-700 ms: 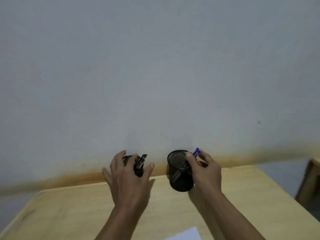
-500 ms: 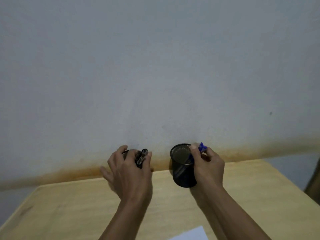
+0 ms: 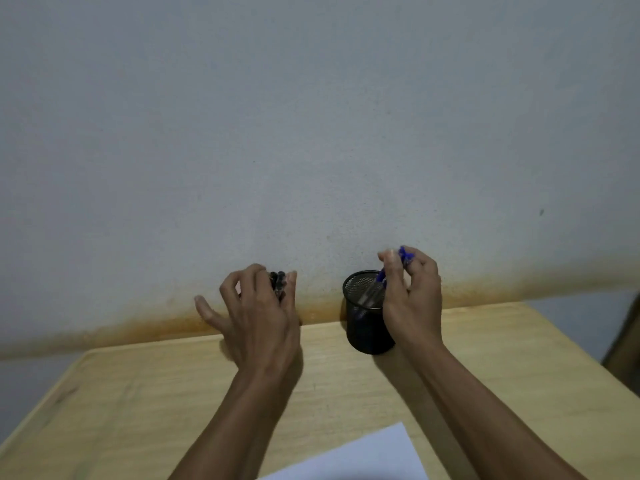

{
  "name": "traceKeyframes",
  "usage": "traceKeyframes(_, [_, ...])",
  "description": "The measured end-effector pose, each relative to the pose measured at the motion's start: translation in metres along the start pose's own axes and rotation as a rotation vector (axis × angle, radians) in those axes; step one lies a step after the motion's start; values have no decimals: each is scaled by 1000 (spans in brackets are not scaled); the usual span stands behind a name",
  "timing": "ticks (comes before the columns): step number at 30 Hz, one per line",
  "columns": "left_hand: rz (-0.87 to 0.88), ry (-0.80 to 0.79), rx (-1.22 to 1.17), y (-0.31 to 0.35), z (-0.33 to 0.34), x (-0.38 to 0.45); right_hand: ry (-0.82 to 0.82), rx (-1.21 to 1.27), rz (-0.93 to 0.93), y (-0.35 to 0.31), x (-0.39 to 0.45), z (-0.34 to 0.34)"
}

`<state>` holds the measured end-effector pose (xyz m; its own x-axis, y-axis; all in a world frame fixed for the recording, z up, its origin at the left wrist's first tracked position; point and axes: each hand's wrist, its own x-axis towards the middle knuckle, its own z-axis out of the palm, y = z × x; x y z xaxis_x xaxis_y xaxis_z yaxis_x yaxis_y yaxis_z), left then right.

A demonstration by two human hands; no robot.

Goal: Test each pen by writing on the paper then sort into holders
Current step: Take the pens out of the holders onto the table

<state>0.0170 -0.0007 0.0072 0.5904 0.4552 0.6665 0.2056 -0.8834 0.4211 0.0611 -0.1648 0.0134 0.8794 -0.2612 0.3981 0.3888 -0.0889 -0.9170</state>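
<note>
Right hand [image 3: 412, 299] pinches blue pens [image 3: 388, 271] over round black mesh holder [image 3: 367, 317]. Left of holder, left hand [image 3: 259, 313] grips dark pens [image 3: 278, 282]. Smooth wooden tabletop [image 3: 346, 393].

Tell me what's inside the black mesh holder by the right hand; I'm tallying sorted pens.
Blue-capped pens with clear barrels stand in the mesh holder, gripped by the right hand. Their number and lower ends are hidden.

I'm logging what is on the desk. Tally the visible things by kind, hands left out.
Mesh holder: 1 in plain view; any second one is hidden behind the left hand.
Blue pens, pinched by the right hand: 1 bunch, number unclear.
Black pens: 1 bunch, number unclear.
Paper: 1.
Total: 4.
</note>
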Motion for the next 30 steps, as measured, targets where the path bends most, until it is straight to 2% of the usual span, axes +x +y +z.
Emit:
traceKeyframes(4, [81,108,-81,17,-19,19,54,-6,-105,-40,6,-9])
traceKeyframes(7, [144,218,-135,31,-58,33,94,27,-184,-81,6,-27])
traceKeyframes(10, [254,240,-94,27,-103,30,21,-46,-308,-106,-1,-51])
traceKeyframes(13, [399,97,53,2,-128,4,-147,-303,-365,-99,-14,-71])
traceKeyframes(15, [468,-62,209,-23,-123,-19,-294,-498,-319,-78,-28,-78])
traceKeyframes(17, [470,-236,313,-47,-105,-38,-430,-687,-255,-53,-40,-78])
traceKeyframes(20, [420,-428,357,-66,-79,-59,-548,-927,-256,-25,-55,-73])
traceKeyframes(24, [427,-557,355,-62,-61,-68,-590,-1110,-308,-8,-66,-64])
traceKeyframes(30, [278,-666,218,-56,-56,-68,-607,-1181,-240,5,-64,-61])
